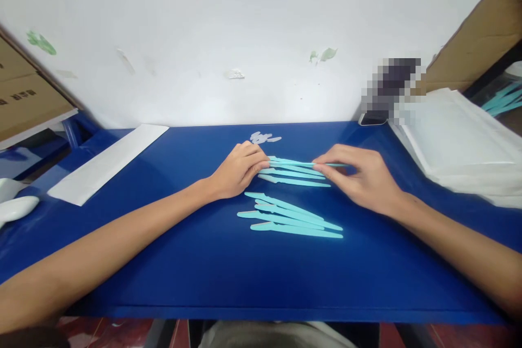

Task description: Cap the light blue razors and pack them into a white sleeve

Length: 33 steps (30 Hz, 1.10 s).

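Between my two hands a turquoise eyebrow razor [296,163] is held level, edge-on to me. My left hand [241,167] pinches its head end, hiding the blade part. Farther along the handle, the thumb and fingertips of my right hand [361,174] are closed on it. Right below the held razor, several like razors [296,181] lie on the blue table. Nearer to me is a second group of razors [293,217], loosely fanned, heads to the left. Just beyond my left hand sits a small pile of translucent plastic pieces [263,137], apparently blade covers.
A long white strip [110,163] lies on the left of the table [228,277]. At the right is a stack of white plastic-wrapped packs [465,141], with a phone-like object [375,118], partly pixelated, against the wall. Cardboard boxes [32,98] stand at the left edge.
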Tool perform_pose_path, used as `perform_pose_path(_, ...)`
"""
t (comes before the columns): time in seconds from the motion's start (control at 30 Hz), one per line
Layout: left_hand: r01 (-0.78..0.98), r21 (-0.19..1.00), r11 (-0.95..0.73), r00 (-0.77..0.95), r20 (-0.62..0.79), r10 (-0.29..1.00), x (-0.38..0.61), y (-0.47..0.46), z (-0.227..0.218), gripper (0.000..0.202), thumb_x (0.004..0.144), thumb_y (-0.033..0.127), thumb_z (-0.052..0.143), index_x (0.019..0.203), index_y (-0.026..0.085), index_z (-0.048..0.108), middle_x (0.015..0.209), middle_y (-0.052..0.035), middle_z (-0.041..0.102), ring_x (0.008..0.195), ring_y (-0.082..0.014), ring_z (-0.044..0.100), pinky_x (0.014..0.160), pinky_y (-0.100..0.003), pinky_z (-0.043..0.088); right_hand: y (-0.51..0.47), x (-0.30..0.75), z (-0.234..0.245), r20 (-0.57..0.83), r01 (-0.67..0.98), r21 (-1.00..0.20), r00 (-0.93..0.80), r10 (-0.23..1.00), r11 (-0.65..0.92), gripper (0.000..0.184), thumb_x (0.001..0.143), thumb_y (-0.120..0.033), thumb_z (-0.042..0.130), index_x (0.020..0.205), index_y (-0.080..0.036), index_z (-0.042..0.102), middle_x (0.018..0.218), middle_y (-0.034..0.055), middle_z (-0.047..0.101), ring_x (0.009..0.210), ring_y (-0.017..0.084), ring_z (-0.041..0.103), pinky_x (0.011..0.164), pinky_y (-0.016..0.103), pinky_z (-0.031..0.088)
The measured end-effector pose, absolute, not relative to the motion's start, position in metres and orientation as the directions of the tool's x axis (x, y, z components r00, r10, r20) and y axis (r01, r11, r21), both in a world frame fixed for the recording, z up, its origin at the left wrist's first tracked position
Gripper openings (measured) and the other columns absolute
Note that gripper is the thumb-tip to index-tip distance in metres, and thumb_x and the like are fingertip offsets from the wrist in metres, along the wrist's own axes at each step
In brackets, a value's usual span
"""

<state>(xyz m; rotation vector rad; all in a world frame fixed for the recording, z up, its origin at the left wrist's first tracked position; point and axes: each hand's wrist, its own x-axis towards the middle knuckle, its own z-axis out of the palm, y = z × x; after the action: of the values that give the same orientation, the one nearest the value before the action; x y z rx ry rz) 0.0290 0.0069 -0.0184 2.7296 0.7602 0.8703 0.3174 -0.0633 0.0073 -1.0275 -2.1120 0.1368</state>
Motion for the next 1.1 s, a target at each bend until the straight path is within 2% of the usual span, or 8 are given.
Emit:
perform_pose_path(0.1,0.450,0.346,-0.823,0.662,0.489,0.567,0.030,0.005,-0.016,0.044,0.109,0.042,0.030,0.097,0.020,0.066,0.098,-0.0071,0.069,0.089,-0.0216,0.055,0.086,-0.037,0.039,-0.069,0.311,0.008,0.560,0.627,-0.354,-0.452,0.694,0.694,0.011,0.095,-0.026,0.063,0.090,-0.020,0.071,0.082,0.0025,0.072,0.068,0.014,0.063,0.060,0.027,0.048)
perform_pose_path(0.23,0.547,0.367,-0.752,0.619,0.428,0.659,0.030,0.012,-0.014,0.045,0.108,0.044,0.028,0.128,0.024,0.063,0.127,-0.0074,0.066,0.116,-0.0254,0.054,0.102,-0.044,0.037,-0.065,0.313,-0.001,0.501,0.671,-0.292,-0.500,0.706,0.682,0.015,0.096,-0.025,0.060,0.089,-0.019,0.072,0.086,0.0043,0.069,0.074,0.015,0.063,0.068,0.030,0.047)
perform_pose_path(0.4,0.598,0.288,-0.748,0.724,0.207,0.658,0.023,0.036,-0.016,0.054,0.108,0.047,0.021,0.158,0.032,0.035,0.164,-0.0018,0.036,0.154,-0.0313,0.020,0.121,-0.055,0.018,-0.056,0.316,-0.011,0.395,0.770,-0.193,-0.507,0.766,0.608,0.017,0.095,-0.031,0.062,0.091,-0.021,0.076,0.078,0.0029,0.065,0.073,0.018,0.060,0.075,0.037,0.038)
perform_pose_path(0.5,0.572,0.307,-0.760,0.774,0.103,0.624,0.020,0.043,-0.018,0.056,0.108,0.051,0.017,0.162,0.037,0.020,0.169,0.0021,0.024,0.158,-0.0319,0.003,0.123,-0.061,0.007,-0.060,0.314,-0.006,0.383,0.773,-0.215,-0.495,0.780,0.596,0.021,0.094,-0.036,0.062,0.090,-0.021,0.076,0.059,-0.0015,0.058,0.058,0.014,0.051,0.075,0.037,0.036)
perform_pose_path(0.6,0.530,0.342,-0.776,0.796,0.114,0.594,0.019,0.043,-0.019,0.055,0.108,0.051,0.020,0.161,0.040,0.022,0.168,0.0015,0.025,0.159,-0.0329,0.002,0.122,-0.065,0.001,-0.070,0.309,0.004,0.323,0.711,-0.294,-0.554,0.767,0.638,0.026,0.094,-0.042,0.062,0.094,-0.021,0.077,0.049,-0.0027,0.051,0.056,0.015,0.048,0.067,0.032,0.038)
perform_pose_path(0.83,0.539,0.375,-0.754,0.798,0.060,0.600,0.024,0.042,-0.017,0.054,0.107,0.051,0.025,0.160,0.039,0.027,0.170,0.0007,0.015,0.158,-0.0337,0.000,0.121,-0.068,-0.002,-0.077,0.300,0.013,0.130,0.602,-0.377,-0.718,0.684,0.704,0.024,0.095,-0.038,0.061,0.097,-0.020,0.076,0.069,0.0003,0.065,0.056,0.012,0.053,0.055,0.026,0.038)
perform_pose_path(0.93,0.557,0.362,-0.748,0.777,0.091,0.623,0.025,0.040,-0.016,0.053,0.107,0.048,0.026,0.159,0.036,0.031,0.169,-0.0009,0.023,0.158,-0.0335,0.005,0.122,-0.067,0.002,-0.076,0.301,0.011,0.115,0.586,-0.381,-0.737,0.666,0.715,0.023,0.096,-0.037,0.060,0.095,-0.020,0.076,0.081,0.0027,0.069,0.067,0.013,0.060,0.060,0.026,0.041)
perform_pose_path(1.1,0.564,0.265,-0.782,0.733,0.277,0.622,0.027,0.033,-0.015,0.047,0.105,0.038,0.033,0.145,0.025,0.053,0.148,-0.0079,0.057,0.149,-0.0327,0.030,0.120,-0.058,0.019,-0.076,0.304,0.010,0.067,0.618,-0.388,-0.721,0.690,0.683,0.025,0.097,-0.039,0.058,0.098,-0.021,0.075,0.082,0.0028,0.067,0.067,0.013,0.059,0.061,0.026,0.041)
